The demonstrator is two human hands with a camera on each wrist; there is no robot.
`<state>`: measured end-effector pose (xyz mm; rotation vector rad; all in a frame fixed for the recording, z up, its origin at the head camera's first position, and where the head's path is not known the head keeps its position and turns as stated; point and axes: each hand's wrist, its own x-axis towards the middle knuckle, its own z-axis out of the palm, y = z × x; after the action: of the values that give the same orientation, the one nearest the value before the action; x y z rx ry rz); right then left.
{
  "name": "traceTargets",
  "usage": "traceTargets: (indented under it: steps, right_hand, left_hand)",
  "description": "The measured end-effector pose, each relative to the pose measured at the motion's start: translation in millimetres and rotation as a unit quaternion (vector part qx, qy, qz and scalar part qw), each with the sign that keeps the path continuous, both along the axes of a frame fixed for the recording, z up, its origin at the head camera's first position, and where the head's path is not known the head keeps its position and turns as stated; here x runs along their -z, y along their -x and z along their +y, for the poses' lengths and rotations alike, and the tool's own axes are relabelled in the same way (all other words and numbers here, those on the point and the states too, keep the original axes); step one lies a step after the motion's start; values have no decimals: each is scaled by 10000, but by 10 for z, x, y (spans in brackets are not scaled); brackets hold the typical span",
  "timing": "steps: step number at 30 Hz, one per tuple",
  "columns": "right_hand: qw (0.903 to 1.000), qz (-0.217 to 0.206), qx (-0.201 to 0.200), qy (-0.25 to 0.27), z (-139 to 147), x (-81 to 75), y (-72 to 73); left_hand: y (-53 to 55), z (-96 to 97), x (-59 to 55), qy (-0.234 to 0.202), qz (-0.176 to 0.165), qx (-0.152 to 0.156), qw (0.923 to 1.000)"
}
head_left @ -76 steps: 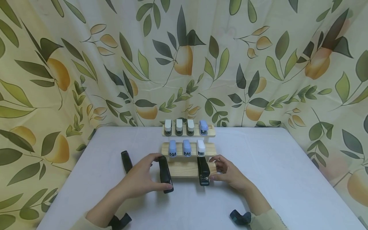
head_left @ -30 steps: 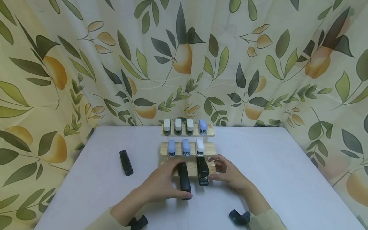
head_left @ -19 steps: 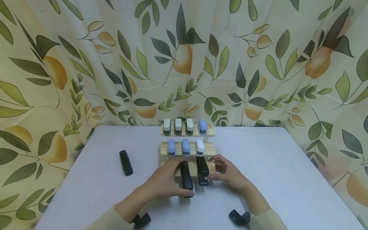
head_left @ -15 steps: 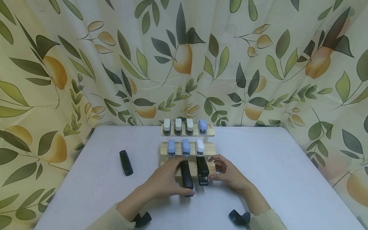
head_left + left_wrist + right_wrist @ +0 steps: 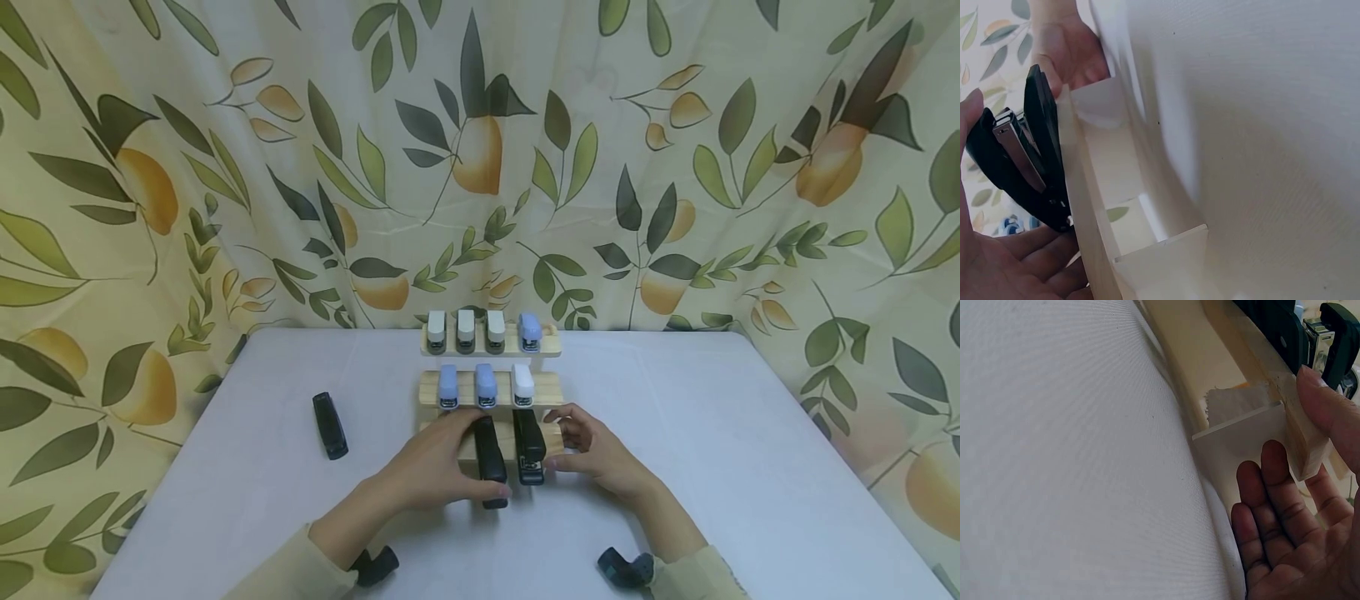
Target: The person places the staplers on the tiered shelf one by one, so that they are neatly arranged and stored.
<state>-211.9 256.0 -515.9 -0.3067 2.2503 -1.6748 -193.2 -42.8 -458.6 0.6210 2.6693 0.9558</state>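
Note:
My left hand grips a black stapler end to end, thumb at the front and fingers at the back. It sits at the bottom shelf of a wooden tiered rack; in the left wrist view its base lies along the shelf board. To its right, a second black stapler stands on the same shelf. My right hand holds the rack's right end. In the right wrist view, the thumb lies against the board, with curled fingers near the end support.
A third black stapler lies on the white table to the left. Small blue staplers and a white one fill the middle shelf. The top shelf bears pale ones and a blue one. A patterned curtain hangs behind.
My left hand has carried its black stapler rightward to beside the other one, then slightly back toward the shelf. The right hand stays at the rack's end.

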Motion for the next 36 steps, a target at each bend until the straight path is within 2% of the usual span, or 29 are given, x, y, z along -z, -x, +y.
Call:
traceTargets:
  steps: [13, 25, 36]
  right_hand:
    - [10000, 20, -32, 20, 8, 13, -3]
    - [9999, 49, -8, -88, 11, 22, 5]
    - [9999, 36, -5, -117, 19, 22, 8]
  left_hand:
    - [13, 7, -8, 115, -99, 162, 9998]
    - [-17, 19, 35, 159, -355, 63, 9992]
    - [-82, 2, 14, 140, -131, 137, 9997]
